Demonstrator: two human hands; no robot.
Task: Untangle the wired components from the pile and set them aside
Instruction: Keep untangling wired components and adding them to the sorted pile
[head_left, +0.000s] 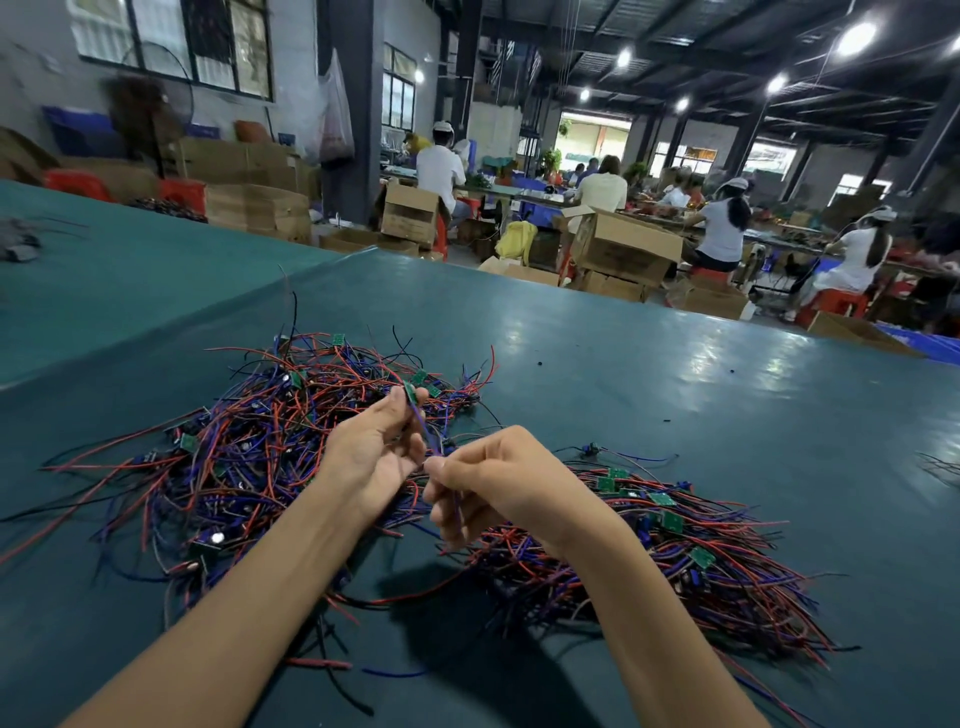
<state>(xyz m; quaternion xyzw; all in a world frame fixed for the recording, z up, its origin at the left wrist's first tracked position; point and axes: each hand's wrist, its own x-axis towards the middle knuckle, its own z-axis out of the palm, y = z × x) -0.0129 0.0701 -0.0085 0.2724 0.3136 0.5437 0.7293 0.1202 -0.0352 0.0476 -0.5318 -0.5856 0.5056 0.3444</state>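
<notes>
You held one small green board (411, 393) just above the tangled pile (244, 457), pinched between the thumb and fingertip of your left hand (371, 452), probably so it stayed clear of the other leads. Its purple wire (422, 427) ran down to your right hand (498, 483), whose curled fingers gripped it lower along its length, apparently to draw it straight and free of the knot. Your hands sat close together between the two heaps. To your right lay a neater heap (691, 551) with wires running roughly one way, likely the pieces already set aside, all on the green table (623, 374).
</notes>
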